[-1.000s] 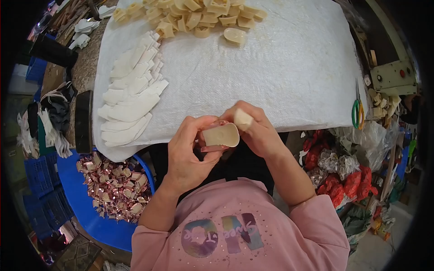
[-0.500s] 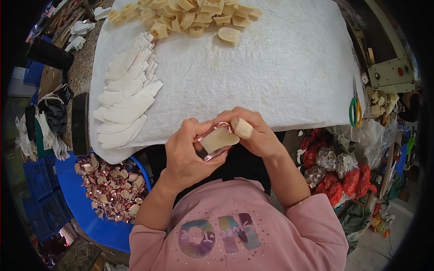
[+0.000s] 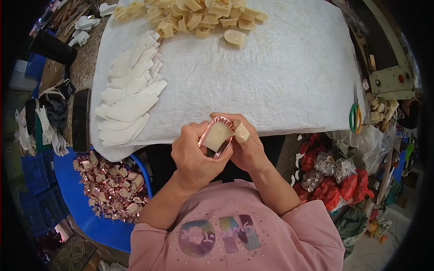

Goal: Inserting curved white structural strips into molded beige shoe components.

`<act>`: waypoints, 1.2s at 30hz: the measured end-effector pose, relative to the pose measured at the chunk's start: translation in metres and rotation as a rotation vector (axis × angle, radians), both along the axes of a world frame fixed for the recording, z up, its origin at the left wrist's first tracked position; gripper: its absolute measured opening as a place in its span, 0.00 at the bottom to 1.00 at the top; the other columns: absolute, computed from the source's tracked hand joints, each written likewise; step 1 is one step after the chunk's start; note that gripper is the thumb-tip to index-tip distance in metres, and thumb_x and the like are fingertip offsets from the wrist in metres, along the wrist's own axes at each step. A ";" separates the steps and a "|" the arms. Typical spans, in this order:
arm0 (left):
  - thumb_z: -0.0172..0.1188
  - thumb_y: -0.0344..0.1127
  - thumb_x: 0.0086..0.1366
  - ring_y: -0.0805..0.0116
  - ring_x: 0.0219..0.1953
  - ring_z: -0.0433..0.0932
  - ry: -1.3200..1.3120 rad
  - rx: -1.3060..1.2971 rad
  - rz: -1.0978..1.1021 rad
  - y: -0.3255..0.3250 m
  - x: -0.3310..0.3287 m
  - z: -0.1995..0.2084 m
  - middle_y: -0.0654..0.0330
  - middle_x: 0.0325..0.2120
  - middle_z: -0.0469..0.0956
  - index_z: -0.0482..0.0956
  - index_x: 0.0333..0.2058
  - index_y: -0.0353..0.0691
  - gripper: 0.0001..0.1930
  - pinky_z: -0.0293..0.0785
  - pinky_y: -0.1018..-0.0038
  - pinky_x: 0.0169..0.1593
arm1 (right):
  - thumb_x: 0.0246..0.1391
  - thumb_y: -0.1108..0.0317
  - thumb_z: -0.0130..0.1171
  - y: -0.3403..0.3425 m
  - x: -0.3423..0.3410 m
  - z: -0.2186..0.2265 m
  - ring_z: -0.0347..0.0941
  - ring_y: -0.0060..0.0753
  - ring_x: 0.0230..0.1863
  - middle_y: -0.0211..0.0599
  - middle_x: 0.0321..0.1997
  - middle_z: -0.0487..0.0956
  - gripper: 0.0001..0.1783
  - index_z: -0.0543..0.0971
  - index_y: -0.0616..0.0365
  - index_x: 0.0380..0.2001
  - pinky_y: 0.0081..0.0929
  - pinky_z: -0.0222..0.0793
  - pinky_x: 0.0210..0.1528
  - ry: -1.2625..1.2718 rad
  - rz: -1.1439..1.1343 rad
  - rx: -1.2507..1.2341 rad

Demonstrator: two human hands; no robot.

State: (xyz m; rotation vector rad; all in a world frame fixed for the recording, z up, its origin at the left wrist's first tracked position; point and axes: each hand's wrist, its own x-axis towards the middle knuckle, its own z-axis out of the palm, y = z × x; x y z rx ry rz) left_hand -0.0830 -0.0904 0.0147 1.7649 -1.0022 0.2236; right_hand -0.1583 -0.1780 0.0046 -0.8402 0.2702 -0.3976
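While your left hand [image 3: 194, 156] grips the copper-coloured scalloped metal shell [image 3: 216, 136] with a cream pad seated inside it, your right hand [image 3: 246, 144] closes against the shell's other side, thumb pressing a small cream wedge-shaped piece [image 3: 241, 132]. Both sit just below centre frame, at the near edge of the white woven cloth [image 3: 271, 77] covering the table. On the cloth's left lies a fanned row of flat white shaped pieces [image 3: 129, 97]; a heap of cream blocks [image 3: 194, 16] fills the top. At lower left, a blue tub [image 3: 97, 223] holds copper-coloured shells [image 3: 110, 187].
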 end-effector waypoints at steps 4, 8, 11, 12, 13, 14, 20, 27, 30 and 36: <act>0.72 0.29 0.42 0.73 0.19 0.73 -0.053 0.025 0.062 0.001 -0.002 -0.007 0.58 0.21 0.72 0.65 0.33 0.34 0.24 0.69 0.79 0.22 | 0.64 0.61 0.39 -0.006 0.000 -0.003 0.72 0.30 0.42 0.38 0.43 0.76 0.18 0.71 0.63 0.46 0.26 0.68 0.44 0.092 -0.023 -0.359; 0.72 0.28 0.42 0.73 0.17 0.71 -0.174 0.019 0.086 0.000 0.003 -0.015 0.58 0.20 0.71 0.65 0.33 0.34 0.23 0.66 0.79 0.20 | 0.63 0.64 0.39 -0.004 0.003 0.002 0.72 0.28 0.42 0.41 0.41 0.76 0.17 0.71 0.64 0.46 0.25 0.67 0.44 0.322 -0.081 -0.810; 0.70 0.26 0.42 0.63 0.17 0.73 -0.157 -0.012 0.075 -0.002 0.005 -0.014 0.56 0.20 0.70 0.69 0.32 0.32 0.20 0.69 0.75 0.20 | 0.64 0.61 0.40 -0.008 0.003 -0.005 0.71 0.28 0.42 0.39 0.41 0.76 0.19 0.72 0.63 0.46 0.25 0.67 0.45 0.272 -0.050 -0.653; 0.70 0.26 0.42 0.64 0.17 0.73 -0.112 -0.026 0.064 -0.001 0.006 -0.013 0.56 0.20 0.70 0.69 0.32 0.32 0.20 0.69 0.75 0.20 | 0.64 0.61 0.40 -0.010 0.004 -0.010 0.71 0.28 0.42 0.39 0.41 0.76 0.19 0.72 0.63 0.46 0.25 0.67 0.45 0.271 -0.042 -0.655; 0.70 0.26 0.43 0.65 0.17 0.73 -0.068 -0.039 0.053 0.001 0.008 -0.012 0.57 0.20 0.70 0.69 0.32 0.32 0.19 0.69 0.75 0.20 | 0.64 0.58 0.40 -0.012 0.006 -0.014 0.71 0.28 0.42 0.39 0.41 0.76 0.20 0.72 0.64 0.47 0.26 0.66 0.46 0.189 -0.019 -0.524; 0.70 0.26 0.43 0.65 0.17 0.73 -0.067 -0.038 0.062 0.003 0.009 -0.013 0.57 0.20 0.70 0.69 0.32 0.32 0.19 0.69 0.75 0.20 | 0.64 0.55 0.40 -0.013 0.009 -0.014 0.71 0.28 0.42 0.38 0.42 0.75 0.23 0.72 0.64 0.48 0.26 0.66 0.47 0.108 0.005 -0.392; 0.70 0.26 0.41 0.67 0.18 0.73 -0.066 -0.061 0.102 0.031 0.026 -0.011 0.55 0.21 0.72 0.71 0.35 0.32 0.21 0.69 0.78 0.21 | 0.65 0.52 0.39 -0.027 0.022 0.002 0.68 0.23 0.34 0.34 0.35 0.75 0.26 0.70 0.64 0.51 0.21 0.65 0.39 0.086 0.084 -0.372; 0.64 0.25 0.48 0.70 0.38 0.72 0.034 0.108 0.575 0.139 0.058 -0.031 0.56 0.38 0.73 0.69 0.44 0.33 0.23 0.71 0.76 0.40 | 0.53 0.71 0.54 -0.026 0.063 0.007 0.67 0.33 0.37 0.36 0.35 0.74 0.15 0.73 0.60 0.46 0.27 0.64 0.43 0.137 0.085 -0.954; 0.64 0.27 0.49 0.69 0.39 0.71 0.062 0.237 0.932 0.216 0.072 -0.044 0.55 0.40 0.71 0.69 0.44 0.33 0.22 0.70 0.74 0.41 | 0.45 0.76 0.58 -0.017 0.083 0.011 0.64 0.42 0.42 0.40 0.39 0.72 0.18 0.74 0.60 0.44 0.32 0.62 0.47 0.093 0.065 -1.348; 0.61 0.28 0.54 0.64 0.48 0.66 -0.163 0.807 1.549 0.280 0.073 -0.039 0.52 0.45 0.63 0.67 0.52 0.36 0.25 0.71 0.73 0.42 | 0.37 0.79 0.58 0.000 0.108 0.007 0.61 0.45 0.47 0.39 0.44 0.70 0.21 0.76 0.59 0.40 0.36 0.61 0.49 0.033 0.058 -1.576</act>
